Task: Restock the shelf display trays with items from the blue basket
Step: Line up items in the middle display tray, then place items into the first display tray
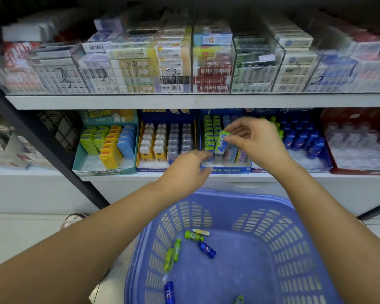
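The blue basket (279,244) stands below the shelf and holds several small bottle-shaped items: a green bottle (192,236), a blue bottle (206,250), long green ones (172,254) and another blue one (169,292). My right hand (253,141) pinches a small green-and-blue packet (221,142) above the blue display tray (226,170) in the middle of the lower shelf. My left hand (188,168) reaches to that tray's front left corner, its curled fingers at the front row of packets; what they touch is hidden by blur.
Left of it sit a teal tray (103,170) of coloured cases and a yellow-blue tray (151,167) of bear-shaped items. To the right are a tray of blue bottles (303,141) and a red tray (360,170). Clear bins (211,69) of boxes fill the upper shelf. A black post (42,139) slants at left.
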`<state>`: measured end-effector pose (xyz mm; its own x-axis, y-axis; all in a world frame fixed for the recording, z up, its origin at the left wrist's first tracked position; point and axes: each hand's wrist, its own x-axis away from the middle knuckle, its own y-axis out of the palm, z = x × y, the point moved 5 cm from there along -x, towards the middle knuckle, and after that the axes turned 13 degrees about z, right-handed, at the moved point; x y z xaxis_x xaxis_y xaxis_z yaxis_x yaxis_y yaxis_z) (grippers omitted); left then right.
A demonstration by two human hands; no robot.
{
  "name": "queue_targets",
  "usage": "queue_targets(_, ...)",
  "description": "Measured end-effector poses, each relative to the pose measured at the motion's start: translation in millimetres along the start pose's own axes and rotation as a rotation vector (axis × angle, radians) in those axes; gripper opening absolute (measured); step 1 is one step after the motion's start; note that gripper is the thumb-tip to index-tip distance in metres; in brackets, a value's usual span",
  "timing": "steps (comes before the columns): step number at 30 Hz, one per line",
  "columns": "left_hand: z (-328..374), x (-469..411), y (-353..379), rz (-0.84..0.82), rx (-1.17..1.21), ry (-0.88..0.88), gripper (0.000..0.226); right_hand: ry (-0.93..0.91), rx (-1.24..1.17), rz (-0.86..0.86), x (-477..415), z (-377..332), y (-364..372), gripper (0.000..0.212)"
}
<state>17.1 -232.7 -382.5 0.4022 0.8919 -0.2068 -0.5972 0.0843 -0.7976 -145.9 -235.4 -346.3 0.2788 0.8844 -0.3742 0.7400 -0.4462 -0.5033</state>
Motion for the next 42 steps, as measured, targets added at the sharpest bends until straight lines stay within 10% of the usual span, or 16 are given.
queue_targets(7, -0.5, 12.5, 33.8, -0.178, -0.403, 0.266, 0.064, -0.109, 0.201, -0.006, 5.8, 23.0, 17.9, 0.017)
queue_targets(35, 14.2, 11.8, 17.8, 0.045, -0.248, 0.238, 0.057, -0.293, 0.385, 0.017, 35.2, 18.6, 14.7, 0.017)
queue_targets(42, -4.7, 54.9, 46.9, -0.113, -0.174, 0.153, 0.024, -0.022, 0.519, -0.697, 141.8, 83.8, 65.4, 0.018)
